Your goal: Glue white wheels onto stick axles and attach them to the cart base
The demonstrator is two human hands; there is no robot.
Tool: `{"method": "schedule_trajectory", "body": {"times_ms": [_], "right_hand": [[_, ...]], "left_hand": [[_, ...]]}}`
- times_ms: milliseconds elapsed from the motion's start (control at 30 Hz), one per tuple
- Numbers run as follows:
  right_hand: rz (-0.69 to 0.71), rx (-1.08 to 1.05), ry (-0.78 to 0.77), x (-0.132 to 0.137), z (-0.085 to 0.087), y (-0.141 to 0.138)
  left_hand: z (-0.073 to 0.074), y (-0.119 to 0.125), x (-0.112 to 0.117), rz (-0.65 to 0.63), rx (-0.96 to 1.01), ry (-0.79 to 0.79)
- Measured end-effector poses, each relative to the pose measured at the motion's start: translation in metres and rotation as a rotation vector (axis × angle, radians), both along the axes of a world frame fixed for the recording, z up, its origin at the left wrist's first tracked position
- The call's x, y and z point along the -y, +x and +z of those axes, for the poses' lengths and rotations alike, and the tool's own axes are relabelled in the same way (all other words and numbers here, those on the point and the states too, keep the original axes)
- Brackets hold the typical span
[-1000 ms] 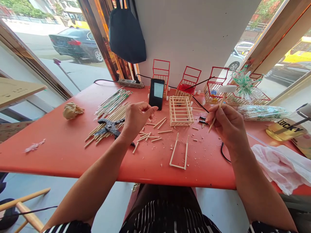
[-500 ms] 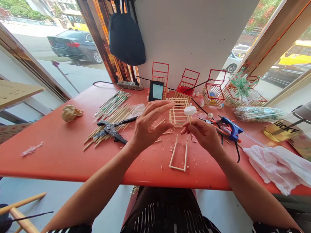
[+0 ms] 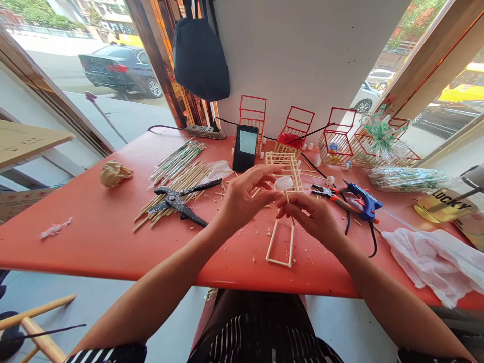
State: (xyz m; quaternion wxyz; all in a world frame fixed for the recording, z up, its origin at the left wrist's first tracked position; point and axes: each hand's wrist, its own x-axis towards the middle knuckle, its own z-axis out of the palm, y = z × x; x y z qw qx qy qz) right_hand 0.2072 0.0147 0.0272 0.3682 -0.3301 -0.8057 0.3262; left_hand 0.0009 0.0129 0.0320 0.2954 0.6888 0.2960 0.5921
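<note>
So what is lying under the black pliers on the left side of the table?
The black pliers rest on a spread of wooden sticks on the red table. The sticks directly beneath the jaws and handles are covered, so their number cannot be told.
</note>
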Motion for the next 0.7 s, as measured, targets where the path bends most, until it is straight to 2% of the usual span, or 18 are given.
{"method": "schedule_trajectory", "body": {"times_ms": [67, 167, 433, 700], "right_hand": [[0.005, 0.005, 0.003, 0.0004, 0.0002, -0.0003], [0.005, 0.028, 0.013, 0.0007, 0.0001, -0.0004], [0.017, 0.031, 0.005, 0.0009, -0.0020, -0.0005], [0.014, 0.023, -0.012, 0.0018, -0.0007, -0.0015]], "left_hand": [[-0.0011, 0.0029, 0.0004, -0.086, 0.062, -0.130], [-0.0016, 0.0063, 0.0013, -0.133, 0.134, -0.205], [0.0020, 0.0077, 0.0053, -0.114, 0.198, -0.243], [-0.0008, 0.0058, 0.0027, -0.118, 0.180, -0.199]]}}
